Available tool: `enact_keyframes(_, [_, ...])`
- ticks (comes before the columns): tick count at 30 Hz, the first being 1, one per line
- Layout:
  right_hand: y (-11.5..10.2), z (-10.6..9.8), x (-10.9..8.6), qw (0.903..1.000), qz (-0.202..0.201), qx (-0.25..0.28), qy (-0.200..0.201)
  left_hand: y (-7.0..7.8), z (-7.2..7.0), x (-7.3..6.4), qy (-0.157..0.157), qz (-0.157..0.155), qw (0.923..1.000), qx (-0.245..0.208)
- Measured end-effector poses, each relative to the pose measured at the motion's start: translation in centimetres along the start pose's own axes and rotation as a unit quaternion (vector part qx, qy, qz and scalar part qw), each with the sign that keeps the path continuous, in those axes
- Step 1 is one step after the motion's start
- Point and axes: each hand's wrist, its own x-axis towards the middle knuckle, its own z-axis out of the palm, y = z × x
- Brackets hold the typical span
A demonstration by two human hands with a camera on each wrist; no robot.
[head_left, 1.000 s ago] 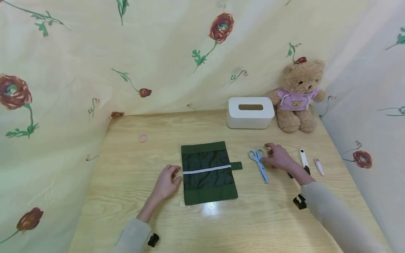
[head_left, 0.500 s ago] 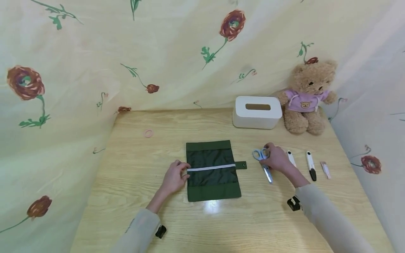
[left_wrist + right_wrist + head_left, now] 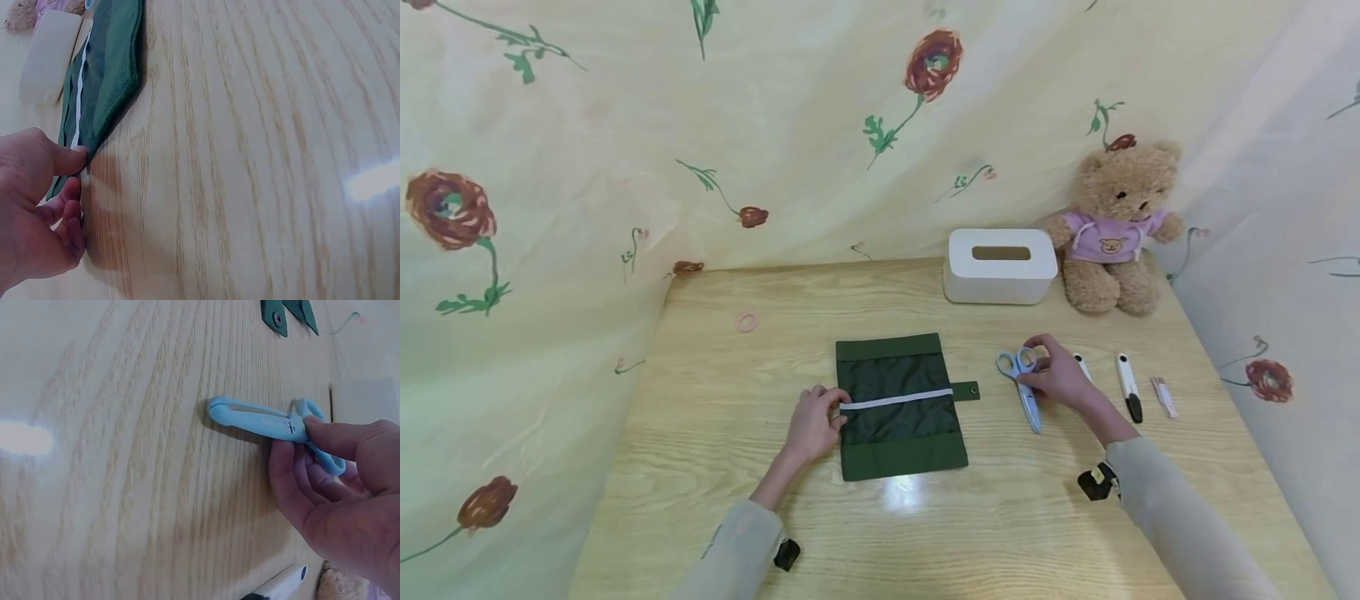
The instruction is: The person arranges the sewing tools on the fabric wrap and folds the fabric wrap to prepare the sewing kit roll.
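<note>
A dark green fabric tool roll (image 3: 898,458) lies spread flat, with a white band across its middle and a snap tab at its right side. My left hand (image 3: 812,423) pinches its left edge near the band; in the left wrist view the thumb (image 3: 67,159) lies over the cloth and the fingers curl below. With my right hand (image 3: 1056,375) I grip light blue scissors (image 3: 1028,404) near the finger loops. Seen from the right wrist, the thumb (image 3: 340,439) presses the top by the pivot, fingers underneath, and the blades (image 3: 256,422) sit in a blue cover.
Right of the scissors lie a white-handled tool (image 3: 1081,365), partly behind my right hand, a white-and-black tool (image 3: 1127,385) and a small pink-and-white item (image 3: 1163,397). A white tissue box (image 3: 1000,283) and a teddy bear (image 3: 1108,242) stand behind. A pink ring (image 3: 747,322) lies far left.
My left hand has moved right onto the roll's edge and pinched it. The right hand has closed its fingers on the scissors. The head view has shifted slightly.
</note>
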Motion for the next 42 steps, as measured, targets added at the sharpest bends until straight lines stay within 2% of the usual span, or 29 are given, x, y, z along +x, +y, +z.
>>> enact_keyframes(6, [-0.5,0.7,0.5,0.9960,0.003,0.090,-0.005,-0.5,-0.1,-0.2,0.008,-0.007,0.9999,-0.010])
enact_keyframes(11, [-2.0,1.7,1.1,0.9904,0.006,0.137,-0.012,-0.4,-0.1,0.2,0.007,-0.005,0.9998,-0.017])
enact_keyframes(21, [-5.4,6.2,3.9,0.9783,-0.009,0.202,-0.045,-0.5,0.3,0.2,0.012,-0.006,0.9996,-0.025])
enact_keyframes(33, [-8.1,13.0,7.2,0.9751,-0.022,0.209,-0.070,-0.6,0.5,-0.2,0.011,-0.016,0.9997,-0.014])
enact_keyframes(42, [-10.8,16.2,8.8,0.9732,-0.037,0.212,-0.081,-0.6,0.4,-0.3,0.023,-0.013,0.9995,-0.019])
